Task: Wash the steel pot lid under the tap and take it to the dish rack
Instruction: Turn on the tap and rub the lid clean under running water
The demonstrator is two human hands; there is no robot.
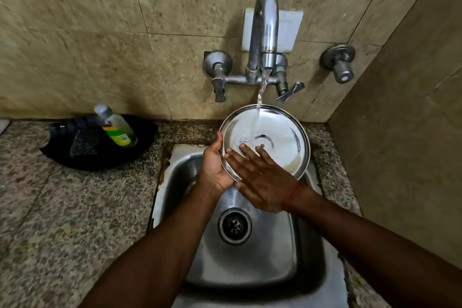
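Note:
The round steel pot lid (277, 132) is tilted over the far end of the sink, its inner side facing me. Water runs from the curved tap (265, 32) onto its upper middle. My left hand (215, 165) grips the lid's left rim from behind and below. My right hand (260, 177) lies flat with spread fingers on the lid's lower left inner surface. No dish rack is in view.
The steel sink (252, 265) with its drain (234, 225) lies below the lid. A black dish (75, 155) on the granite counter at left holds a scrub pad and a green soap bottle (117, 127). Tiled walls stand close behind and to the right.

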